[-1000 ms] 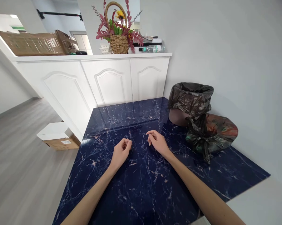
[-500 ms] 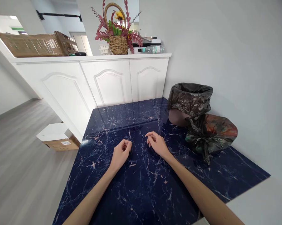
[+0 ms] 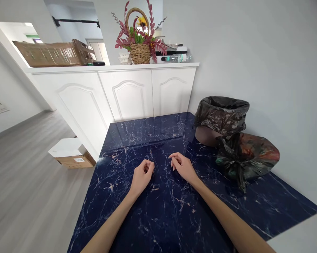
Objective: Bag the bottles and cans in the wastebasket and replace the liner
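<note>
Both my hands rest on a glossy dark blue marble-patterned sheet (image 3: 158,218) laid on the floor. My left hand (image 3: 142,174) lies with its fingers curled loosely inward, nothing visible in them. My right hand (image 3: 182,166) sits a short way to its right, fingers also curled under, with nothing seen in it. To the right of my right hand stands a brown bin lined with a black bag (image 3: 221,117). In front of the bin lies a tied, filled dark rubbish bag (image 3: 249,154).
White cabinets (image 3: 126,93) stand behind the sheet, topped by a wicker basket of flowers (image 3: 139,40), a plastic bottle (image 3: 178,58) and a cardboard box (image 3: 50,53). A small white-topped carton (image 3: 70,153) sits on the grey wood floor at left. A white wall runs along the right.
My hands have kept their pose and spot on the sheet. The view has turned slightly left, so everything sits a little further right and lower in the frame.
</note>
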{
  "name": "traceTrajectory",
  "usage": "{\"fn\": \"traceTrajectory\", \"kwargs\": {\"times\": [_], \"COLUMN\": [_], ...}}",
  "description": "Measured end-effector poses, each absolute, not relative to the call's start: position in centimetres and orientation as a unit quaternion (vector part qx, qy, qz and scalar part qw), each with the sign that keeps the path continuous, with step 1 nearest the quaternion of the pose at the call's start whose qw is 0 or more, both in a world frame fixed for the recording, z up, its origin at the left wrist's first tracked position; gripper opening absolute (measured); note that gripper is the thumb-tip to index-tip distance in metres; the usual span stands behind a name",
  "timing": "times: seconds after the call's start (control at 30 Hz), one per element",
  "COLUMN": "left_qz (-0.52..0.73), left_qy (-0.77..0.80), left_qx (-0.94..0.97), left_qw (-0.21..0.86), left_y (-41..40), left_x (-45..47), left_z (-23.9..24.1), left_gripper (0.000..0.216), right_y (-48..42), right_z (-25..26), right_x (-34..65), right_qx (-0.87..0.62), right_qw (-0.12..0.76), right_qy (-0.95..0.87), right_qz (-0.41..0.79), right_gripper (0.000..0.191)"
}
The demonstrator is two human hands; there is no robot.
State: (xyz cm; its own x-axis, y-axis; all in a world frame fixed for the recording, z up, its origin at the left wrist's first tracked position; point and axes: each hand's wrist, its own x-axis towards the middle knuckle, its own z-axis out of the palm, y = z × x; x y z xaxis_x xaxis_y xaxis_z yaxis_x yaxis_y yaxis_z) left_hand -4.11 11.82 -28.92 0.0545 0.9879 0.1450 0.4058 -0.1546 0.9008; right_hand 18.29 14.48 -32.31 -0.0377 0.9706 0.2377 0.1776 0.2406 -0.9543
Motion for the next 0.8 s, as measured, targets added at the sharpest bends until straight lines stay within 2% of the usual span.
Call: {"fn": "traceTrajectory", "kwargs": {"times": [0.2,0.4,0.53,0.67,0.8], "left_qz": [0.418,0.415,0.411,0.408,0.406], "left_qy": [0.552,0.552,0.551,0.548,0.543], "left_qx": [0.633,0.636,0.638,0.642,0.647], "left_qw": [0.346,0.344,0.347,0.348,0.349], "left_y": [11.7,11.6,11.7,11.9,12.0], "left_x": [-4.0,-3.9,-3.8,-3.9,-4.0], "left_z": [-28.7,-28.6,-28.4,-28.3,-28.5], "left_gripper": [0.038,0.04,0.041,0.041,0.041], "right_y": [14.3,10.8,6.4,3.3,2.7], "right_z": [-31.7,-27.9,-24.3,-21.3,-20.4], "right_x": [18.0,20.4,25.5,31.6,36.7], "right_qx": [-0.478,-0.482,-0.541,-0.62,-0.642], "right_qw": [0.493,0.482,0.465,0.451,0.397], "right_qy": [-0.613,-0.633,-0.678,-0.642,-0.645], "right_qz": [0.39,0.367,0.178,-0.008,-0.12], "right_gripper": [0.024,0.023,0.025,0.026,0.03]}}
